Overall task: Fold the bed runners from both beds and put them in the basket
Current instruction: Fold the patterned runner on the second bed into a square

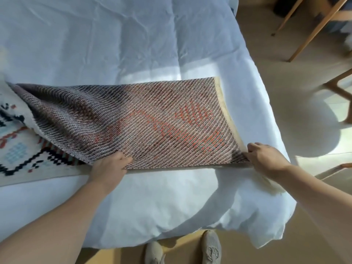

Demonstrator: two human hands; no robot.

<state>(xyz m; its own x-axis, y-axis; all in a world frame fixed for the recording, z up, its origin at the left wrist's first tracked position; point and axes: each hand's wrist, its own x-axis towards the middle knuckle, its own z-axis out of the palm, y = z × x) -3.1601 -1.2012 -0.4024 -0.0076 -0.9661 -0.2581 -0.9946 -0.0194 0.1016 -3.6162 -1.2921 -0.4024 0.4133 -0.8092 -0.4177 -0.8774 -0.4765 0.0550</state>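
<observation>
A woven bed runner (pixel 144 119) lies across the white bed (pixel 118 44). Its right end is turned over, showing the dark reverse side with faint orange pattern. At the far left its cream face with black, red and blue motifs shows. My left hand (pixel 109 165) pinches the near edge of the turned-over part near the middle. My right hand (pixel 264 157) grips the near right corner by the cream border. A fringe hangs under my right wrist. No basket is in view.
The bed's corner drops off at the lower right onto a tan floor (pixel 285 63). Wooden chair legs (pixel 312 29) stand at the upper right and more wooden legs (pixel 341 88) at the right edge. My shoes (pixel 209 246) are at the bed's foot.
</observation>
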